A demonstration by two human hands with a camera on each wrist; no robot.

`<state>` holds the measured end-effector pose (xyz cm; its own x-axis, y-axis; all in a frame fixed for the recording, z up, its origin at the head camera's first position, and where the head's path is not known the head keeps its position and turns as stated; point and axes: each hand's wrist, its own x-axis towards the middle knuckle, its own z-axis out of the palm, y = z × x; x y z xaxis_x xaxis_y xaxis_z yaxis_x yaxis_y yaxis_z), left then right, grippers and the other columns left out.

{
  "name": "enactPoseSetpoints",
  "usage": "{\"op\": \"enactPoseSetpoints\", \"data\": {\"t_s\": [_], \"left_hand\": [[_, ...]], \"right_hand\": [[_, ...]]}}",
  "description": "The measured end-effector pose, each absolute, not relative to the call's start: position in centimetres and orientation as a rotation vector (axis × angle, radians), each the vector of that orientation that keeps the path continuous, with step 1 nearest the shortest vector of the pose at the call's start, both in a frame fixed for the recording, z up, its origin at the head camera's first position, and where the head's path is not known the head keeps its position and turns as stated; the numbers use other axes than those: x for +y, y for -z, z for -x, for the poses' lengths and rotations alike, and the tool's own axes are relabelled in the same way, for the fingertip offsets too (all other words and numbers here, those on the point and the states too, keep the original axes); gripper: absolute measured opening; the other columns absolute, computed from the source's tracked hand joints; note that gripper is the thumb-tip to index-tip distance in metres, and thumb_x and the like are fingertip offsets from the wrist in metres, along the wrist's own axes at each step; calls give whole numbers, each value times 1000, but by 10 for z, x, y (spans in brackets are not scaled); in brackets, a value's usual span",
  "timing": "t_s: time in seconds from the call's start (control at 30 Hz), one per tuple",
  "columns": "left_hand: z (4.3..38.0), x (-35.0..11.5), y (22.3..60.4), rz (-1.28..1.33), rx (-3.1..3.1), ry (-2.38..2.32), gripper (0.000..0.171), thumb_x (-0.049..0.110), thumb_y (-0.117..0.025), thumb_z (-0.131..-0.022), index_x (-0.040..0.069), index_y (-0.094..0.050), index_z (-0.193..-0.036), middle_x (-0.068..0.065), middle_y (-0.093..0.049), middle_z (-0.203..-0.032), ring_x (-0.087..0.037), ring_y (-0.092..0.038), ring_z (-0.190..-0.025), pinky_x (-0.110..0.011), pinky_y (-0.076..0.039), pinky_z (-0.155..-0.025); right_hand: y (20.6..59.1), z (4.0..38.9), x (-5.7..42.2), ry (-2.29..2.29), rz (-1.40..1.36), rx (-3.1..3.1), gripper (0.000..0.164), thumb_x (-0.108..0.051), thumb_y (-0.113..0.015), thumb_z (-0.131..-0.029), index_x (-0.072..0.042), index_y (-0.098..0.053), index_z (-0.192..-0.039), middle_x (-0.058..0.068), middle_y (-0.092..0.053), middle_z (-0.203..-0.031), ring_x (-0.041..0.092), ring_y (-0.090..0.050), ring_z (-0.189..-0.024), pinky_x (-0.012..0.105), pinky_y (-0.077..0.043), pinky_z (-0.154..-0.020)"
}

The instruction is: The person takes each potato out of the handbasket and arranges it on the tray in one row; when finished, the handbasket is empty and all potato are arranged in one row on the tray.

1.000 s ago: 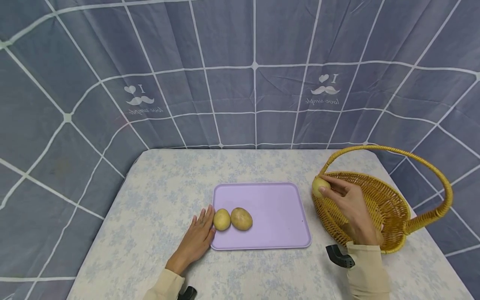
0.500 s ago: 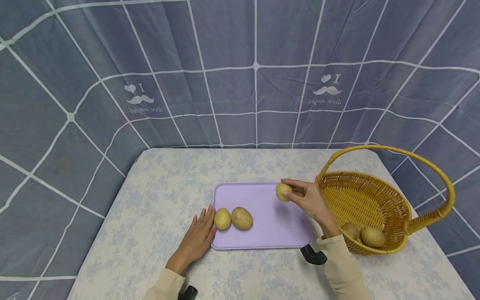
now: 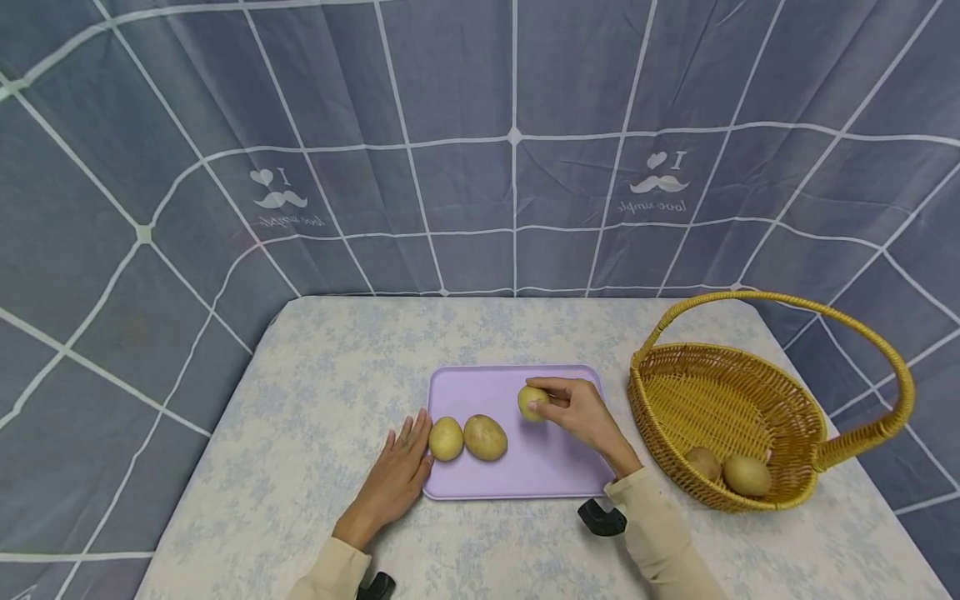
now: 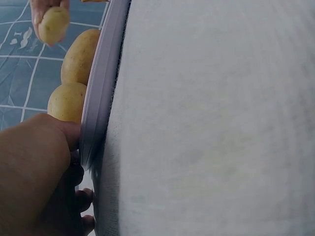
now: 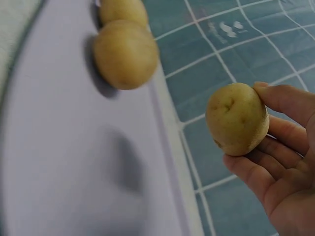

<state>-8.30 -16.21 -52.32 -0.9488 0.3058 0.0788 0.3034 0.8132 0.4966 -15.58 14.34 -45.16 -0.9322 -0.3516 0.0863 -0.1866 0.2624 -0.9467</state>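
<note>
My right hand [image 3: 581, 410] is pinching a small potato [image 3: 532, 403] above a lilac tray [image 3: 480, 387]. Leftward, an oval potato [image 3: 486, 437] and a round potato [image 3: 446, 439] are lying; my left hand [image 3: 397, 471] is touching the tray's edge. Rightward, a wicker basket [image 3: 660, 433] is standing.

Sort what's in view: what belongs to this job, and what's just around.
Likely the job:
- right hand, pinching a potato above the tray
- left hand, at the tray's edge
- tray potatoes, two
- basket, two potatoes inside

Likely just around:
- grid cloth behind
- table cover
- black wrist pieces
</note>
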Motion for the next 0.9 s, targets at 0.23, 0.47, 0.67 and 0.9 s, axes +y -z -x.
{"op": "enactPoseSetpoints", "data": {"t_s": [0.23,0.47,0.67,0.9], "left_hand": [[84,-162,524,-502,2986,-812,57,22,-42,-103,0,-20,-151,-11,-17,-158,-33,-15,-146,-55,-9,-117],[84,-162,523,-500,2985,-815,58,22,-42,-103,0,-20,-151,-11,-18,-158,-34,-15,-146,-55,-9,-117],[84,-162,523,-501,2988,-814,58,23,-41,-103,0,-19,-151,-11,-17,-158,-33,-15,-146,-55,-9,-117],[83,-162,523,-493,2985,-820,58,23,-42,-103,0,-20,-151,-11,-18,-158,-33,-15,-146,-55,-9,-117]], "right_hand": [[477,157,135,1682,555,2402,37,-11,-73,-85,5,-65,-118,20,-67,-115,29,-66,-104,23,-55,-82],[485,153,131,1611,551,2410,35,-6,-71,-86,9,-64,-117,23,-66,-115,31,-66,-102,24,-55,-82],[474,146,127,1585,584,2403,35,0,-68,-86,16,-61,-116,30,-63,-115,39,-64,-103,30,-55,-84],[498,151,127,1540,568,2434,35,-8,-72,-85,7,-65,-117,23,-64,-118,31,-66,-105,26,-55,-84]]}}
